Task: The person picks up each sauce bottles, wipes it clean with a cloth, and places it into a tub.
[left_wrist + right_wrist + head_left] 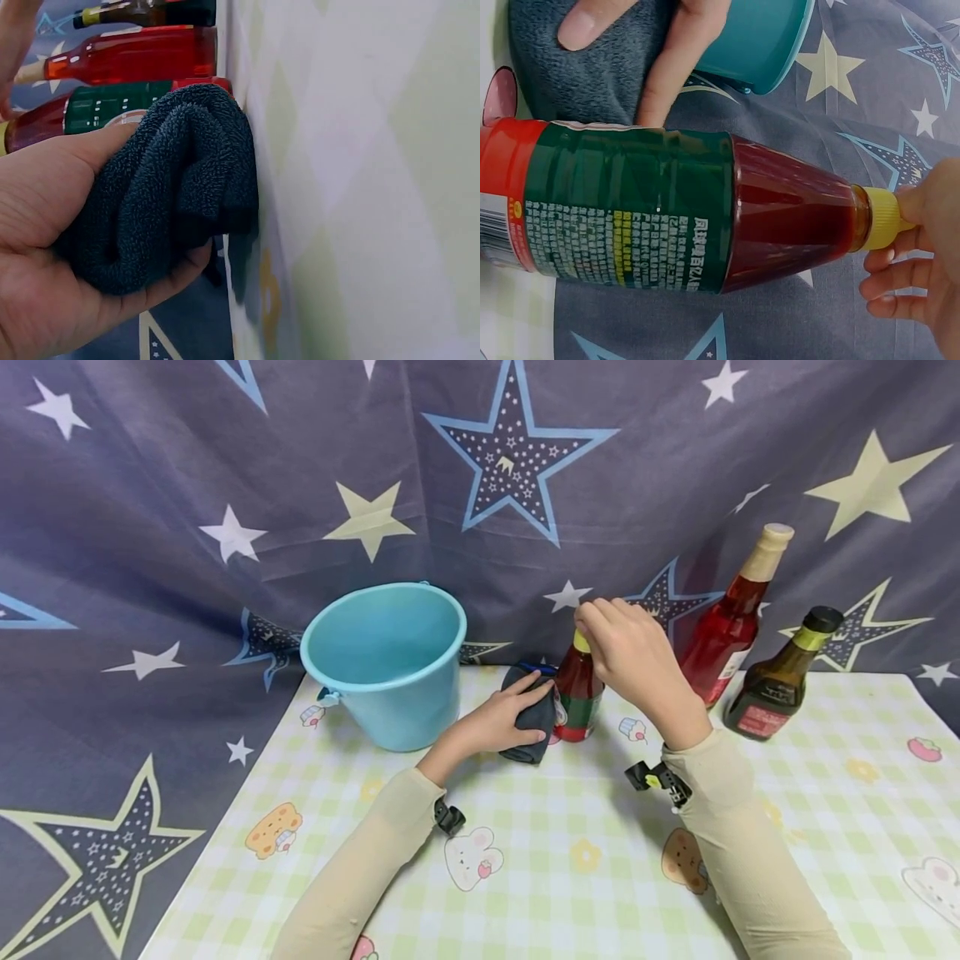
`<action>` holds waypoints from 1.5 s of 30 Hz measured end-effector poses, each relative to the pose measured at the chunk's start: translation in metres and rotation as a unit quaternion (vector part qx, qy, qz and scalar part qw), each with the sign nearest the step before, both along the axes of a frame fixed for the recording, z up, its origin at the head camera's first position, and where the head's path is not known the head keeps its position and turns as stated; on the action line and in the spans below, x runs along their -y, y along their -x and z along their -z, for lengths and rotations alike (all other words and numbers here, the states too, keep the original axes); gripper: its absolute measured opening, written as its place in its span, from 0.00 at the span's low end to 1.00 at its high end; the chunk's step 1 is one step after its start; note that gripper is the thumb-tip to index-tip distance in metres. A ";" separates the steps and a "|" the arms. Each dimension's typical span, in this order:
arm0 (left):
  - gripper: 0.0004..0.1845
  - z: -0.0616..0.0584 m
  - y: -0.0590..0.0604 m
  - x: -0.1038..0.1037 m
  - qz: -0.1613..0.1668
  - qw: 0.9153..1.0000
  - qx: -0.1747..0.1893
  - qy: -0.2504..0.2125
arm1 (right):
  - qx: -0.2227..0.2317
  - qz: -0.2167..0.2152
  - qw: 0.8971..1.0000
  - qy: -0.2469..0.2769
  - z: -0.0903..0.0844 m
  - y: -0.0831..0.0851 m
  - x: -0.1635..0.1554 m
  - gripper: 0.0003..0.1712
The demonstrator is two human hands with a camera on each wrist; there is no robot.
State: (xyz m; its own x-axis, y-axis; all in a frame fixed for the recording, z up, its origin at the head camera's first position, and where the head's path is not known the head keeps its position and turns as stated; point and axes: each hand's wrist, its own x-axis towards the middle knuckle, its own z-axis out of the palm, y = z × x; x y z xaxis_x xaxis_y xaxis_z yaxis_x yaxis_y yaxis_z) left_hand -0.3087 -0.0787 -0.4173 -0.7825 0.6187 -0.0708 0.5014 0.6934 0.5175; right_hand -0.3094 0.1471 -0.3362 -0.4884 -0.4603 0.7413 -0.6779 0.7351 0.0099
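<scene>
Table (825, 793) with checked cover, star-print backdrop (150, 485) hanging close behind it. Work sits at the back edge, well away from the near edge.

Blue bucket (384, 664) stands upright at back left, just beside my left hand. Tall red bottle (731, 618) and dark bottle (776, 681) stand upright at back right, near each other, both apart from my right forearm.

Sauce bottle (578, 693), red with green label and yellow cap, stands between bucket and tall red bottle. My right hand (630, 652) pinches the yellow cap (881, 217) from above, fingertips curled round it, steadying the bottle upright. My left hand (495, 722) grips a bunched dark cloth (172, 187), fingers wrapped round it, cloth pressed to the bottle's left side and reaching down to the table.

Progress, as a judgement: wiping of the sauce bottle is under way, cloth on its lower left flank. Far side and right side appear untouched by the cloth at present, though I cannot tell how clean any face is from these views. The two right-hand bottles have no cloth on them.

Room: open table toward me and to the right front. Tight to the left (bucket) and behind (backdrop); a wide elbow swing right could meet the tall red bottle
</scene>
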 end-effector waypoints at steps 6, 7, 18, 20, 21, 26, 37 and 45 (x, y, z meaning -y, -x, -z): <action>0.42 0.002 0.000 -0.001 -0.011 1.000 0.021 0.010 | -0.002 -0.002 1.000 0.003 -0.001 0.001 0.001 0.06; 0.42 0.002 0.000 -0.002 -0.013 1.000 0.025 0.008 | -0.003 -0.003 1.000 0.004 -0.001 0.001 0.001 0.07; 0.39 -0.001 0.002 0.002 -0.036 0.998 0.042 -0.021 | 0.005 0.002 1.000 0.003 -0.002 0.000 0.001 0.06; 0.39 -0.005 0.002 0.004 -0.038 0.998 0.043 -0.025 | 0.006 0.001 1.000 0.004 -0.002 0.000 0.001 0.06; 0.39 -0.008 0.002 0.006 -0.039 0.998 0.042 -0.029 | 0.007 0.000 1.000 0.004 -0.002 0.000 0.001 0.06; 0.38 -0.028 -0.002 0.011 -0.038 0.997 0.020 -0.059 | 0.002 0.000 1.000 0.004 -0.002 0.000 0.001 0.07; 0.37 -0.058 -0.019 0.011 -0.114 0.966 -0.039 -0.227 | 0.006 0.004 1.000 0.002 -0.003 -0.001 0.000 0.06; 0.36 -0.052 -0.029 -0.012 -0.145 0.917 -0.014 -0.371 | 0.010 0.005 1.000 0.001 -0.003 -0.002 0.001 0.07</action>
